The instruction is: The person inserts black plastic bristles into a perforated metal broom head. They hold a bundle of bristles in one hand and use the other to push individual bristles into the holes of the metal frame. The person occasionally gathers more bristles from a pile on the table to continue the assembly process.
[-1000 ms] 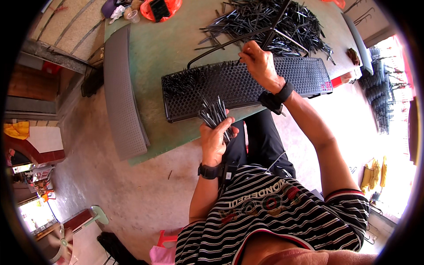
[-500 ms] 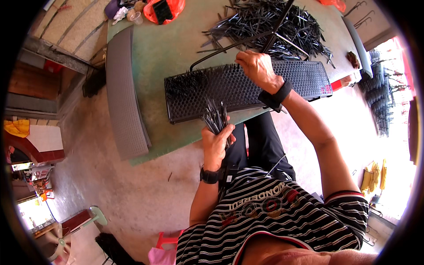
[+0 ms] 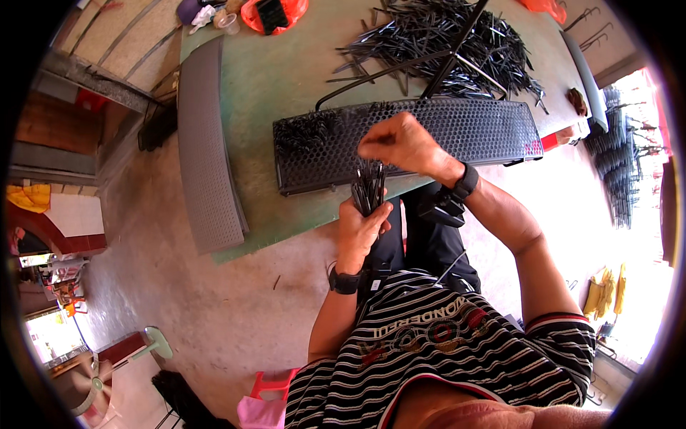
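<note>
My left hand point(image 3: 363, 227) is closed around a bundle of thin black strips point(image 3: 368, 189) at the table's near edge, their tips pointing up and away from me. Just above those tips is my right hand point(image 3: 407, 146), fingers pinched together over the black perforated panel point(image 3: 471, 132). Whatever is between those fingertips is hidden. The long panel lies across the table edge, and a thin black metal frame point(image 3: 386, 74) rises behind it. At the panel's left end, a dense cluster of black strips point(image 3: 307, 132) sticks up from the holes.
A large heap of loose black strips point(image 3: 457, 43) covers the far part of the green table point(image 3: 275, 71). Curved grey perforated sheets point(image 3: 207, 150) lie along its left edge. A phone point(image 3: 271, 14) rests on a red plastic bag point(image 3: 296, 11). A pink stool point(image 3: 268, 393) stands behind.
My right hand has come from the panel's far edge toward me and left, to the tips of the bundle. My left hand, still holding the strips, has shifted slightly right.
</note>
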`<state>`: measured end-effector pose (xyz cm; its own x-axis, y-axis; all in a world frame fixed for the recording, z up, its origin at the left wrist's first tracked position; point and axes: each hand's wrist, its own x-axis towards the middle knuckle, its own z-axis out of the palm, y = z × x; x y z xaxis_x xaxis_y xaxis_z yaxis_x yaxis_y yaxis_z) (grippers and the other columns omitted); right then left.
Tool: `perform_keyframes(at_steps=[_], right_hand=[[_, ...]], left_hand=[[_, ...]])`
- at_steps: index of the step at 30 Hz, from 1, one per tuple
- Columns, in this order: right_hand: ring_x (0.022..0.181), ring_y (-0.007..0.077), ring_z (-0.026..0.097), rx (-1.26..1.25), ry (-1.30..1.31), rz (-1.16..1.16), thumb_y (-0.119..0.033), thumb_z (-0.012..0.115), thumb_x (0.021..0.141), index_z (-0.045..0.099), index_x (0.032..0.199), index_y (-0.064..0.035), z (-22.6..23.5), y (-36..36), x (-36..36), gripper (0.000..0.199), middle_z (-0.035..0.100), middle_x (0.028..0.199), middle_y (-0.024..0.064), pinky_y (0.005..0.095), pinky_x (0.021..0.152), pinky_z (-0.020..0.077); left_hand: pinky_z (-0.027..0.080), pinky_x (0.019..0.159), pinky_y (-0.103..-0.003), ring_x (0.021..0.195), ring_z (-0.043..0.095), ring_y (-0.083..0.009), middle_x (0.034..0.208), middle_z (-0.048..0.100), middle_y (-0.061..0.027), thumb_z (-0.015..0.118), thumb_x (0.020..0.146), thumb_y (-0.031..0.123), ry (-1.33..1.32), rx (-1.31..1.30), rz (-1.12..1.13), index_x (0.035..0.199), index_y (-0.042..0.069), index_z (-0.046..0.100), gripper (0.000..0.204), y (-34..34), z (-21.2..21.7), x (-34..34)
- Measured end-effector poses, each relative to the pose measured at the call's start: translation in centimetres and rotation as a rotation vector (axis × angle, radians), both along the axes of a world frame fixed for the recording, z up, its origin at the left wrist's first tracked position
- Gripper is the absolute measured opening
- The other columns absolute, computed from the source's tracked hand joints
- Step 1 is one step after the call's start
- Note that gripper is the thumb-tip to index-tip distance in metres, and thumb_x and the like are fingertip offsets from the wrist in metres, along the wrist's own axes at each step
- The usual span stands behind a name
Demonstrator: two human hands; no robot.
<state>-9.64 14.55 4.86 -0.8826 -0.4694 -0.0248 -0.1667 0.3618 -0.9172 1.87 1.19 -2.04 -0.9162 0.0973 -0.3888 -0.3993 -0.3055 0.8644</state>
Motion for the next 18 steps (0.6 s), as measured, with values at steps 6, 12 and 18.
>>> perform_keyframes(at_steps=[6, 12, 18], right_hand=[[0.059, 0.0133, 0.065, -0.313, 0.088, -0.411, -0.005, 0.06, 0.083, 0.056, 0.093, 0.004, 0.1, 0.7, -2.2, 0.014, 0.065, 0.068, 0.0095, 0.023, 0.048, 0.0479], [0.06, 0.0161, 0.066, -0.225, 0.279, -0.457, -0.004, 0.061, 0.083, 0.048, 0.097, 0.0036, -0.6, 0.1, -3.6, 0.02, 0.065, 0.068, 0.013, 0.0243, 0.048, 0.0491], [0.059, 0.0193, 0.066, -0.355, -0.152, -0.34, -0.005, 0.063, 0.082, 0.05, 0.097, 0.0069, -0.2, 1.0, -4.1, 0.023, 0.064, 0.071, 0.0148, 0.0263, 0.048, 0.0536]], left_hand=[[0.041, 0.044, -0.025, 0.051, 0.055, -0.0139, 0.074, 0.063, -0.0075, 0.065, 0.078, 0.001, -0.071, 0.127, 0.084, 0.102, -0.007, 0.059, 0.027, -0.8, 1.0, 0.1], [0.042, 0.044, -0.027, 0.052, 0.055, -0.0151, 0.078, 0.062, -0.009, 0.063, 0.076, -0.003, -0.079, 0.233, 0.212, 0.1, -0.006, 0.06, 0.024, -1.4, 0.8, 0.2], [0.05, 0.051, -0.031, 0.061, 0.062, -0.0204, 0.089, 0.065, -0.0125, 0.063, 0.078, -0.002, -0.079, 0.406, 0.36, 0.099, -0.005, 0.06, 0.021, -2.7, -0.1, 0.3]])
